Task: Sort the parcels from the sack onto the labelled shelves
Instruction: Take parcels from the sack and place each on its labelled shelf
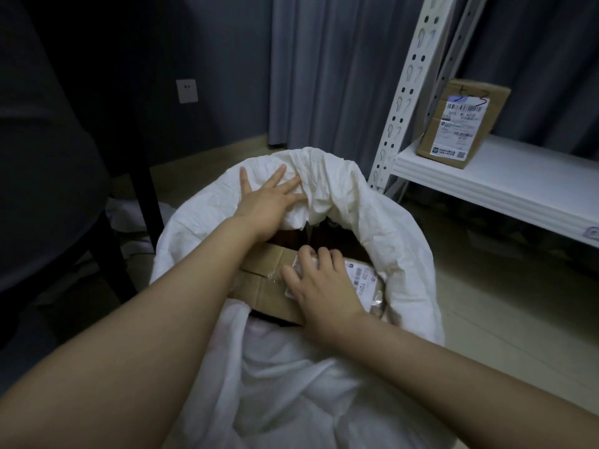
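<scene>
A white sack (pixel 382 228) stands open on the floor in front of me. My left hand (pixel 269 196) lies flat with spread fingers on the sack's far rim, pressing the cloth back. Inside the sack lies a brown cardboard parcel (pixel 269 280) sealed with clear tape, its white shipping label (pixel 359 277) showing at the right. My right hand (pixel 319 280) rests on top of that parcel with its fingers curled over the far edge. The parcel's lower part is hidden by the sack. A white shelf (pixel 505 186) on the right carries one labelled cardboard box (pixel 460 124).
The shelf's perforated white upright (pixel 408 92) rises just right of the sack. A dark chair or table leg (pixel 146 189) stands at the left, with pale cloth on the floor behind it. Grey curtains hang at the back, beside a wall socket (pixel 187 91).
</scene>
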